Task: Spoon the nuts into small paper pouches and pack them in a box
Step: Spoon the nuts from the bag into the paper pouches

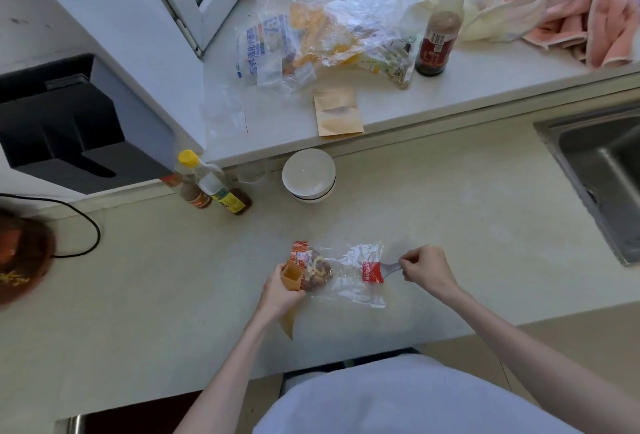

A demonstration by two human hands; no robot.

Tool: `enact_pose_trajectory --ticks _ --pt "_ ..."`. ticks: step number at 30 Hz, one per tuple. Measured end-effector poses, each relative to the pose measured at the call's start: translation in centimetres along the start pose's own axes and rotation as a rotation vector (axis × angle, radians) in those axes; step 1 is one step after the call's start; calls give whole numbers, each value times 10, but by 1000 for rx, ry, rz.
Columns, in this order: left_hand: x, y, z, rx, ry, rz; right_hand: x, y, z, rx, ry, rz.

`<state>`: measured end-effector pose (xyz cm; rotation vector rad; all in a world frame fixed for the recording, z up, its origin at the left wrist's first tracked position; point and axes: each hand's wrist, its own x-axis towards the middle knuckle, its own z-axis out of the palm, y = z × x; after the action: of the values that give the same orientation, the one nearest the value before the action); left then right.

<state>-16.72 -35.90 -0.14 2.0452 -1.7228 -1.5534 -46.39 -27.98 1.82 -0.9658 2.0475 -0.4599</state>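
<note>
I have the left hand (pixel 282 290) curled round a small paper pouch (pixel 291 277), mouth up and squared open just above my thumb and fingers, its lower end trailing down past the heel of the hand. Pressed against the far side of those fingers is the clear nut bag (pixel 341 274), lying flat on the counter (pixel 467 225), with the nuts (pixel 318 272) heaped at the end nearest the pouch. The right hand (pixel 424 265) pinches the handle of a clear plastic spoon (pixel 389 269) between thumb and fingertips; the bowl end reaches away from the fingers into the bag's mouth, behind a red label, so I cannot tell whether it carries anything.

My read on handling: the pouch is light, thin paper that creases easily, so I would hold it around the middle with a loose wrap, firm enough to keep the mouth open, not crush it. The bag film looks slippery and limp; it will slide and collapse unless pinned. The nuts are small, hard and loose, likely to roll off a shallow spoon. The spoon seems light and a bit flexible, best held far back on the handle.

Another pouch (pixel 337 113) lies on the raised ledge (pixel 485 80), well beyond both hands. I see no box.
</note>
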Motion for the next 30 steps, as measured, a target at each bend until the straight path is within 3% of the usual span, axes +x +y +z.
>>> enact_pose_trajectory --ticks 7,21,30 --pt "9 1 2 -53 -18 -36 0 -13 30 100 -47 14" --pt "17 -9 -4 -199 -116 -73 -7 -47 82 -66 71 -77" --pt "22 -18 -11 -232 -237 -24 -12 -60 111 5 119 -28"
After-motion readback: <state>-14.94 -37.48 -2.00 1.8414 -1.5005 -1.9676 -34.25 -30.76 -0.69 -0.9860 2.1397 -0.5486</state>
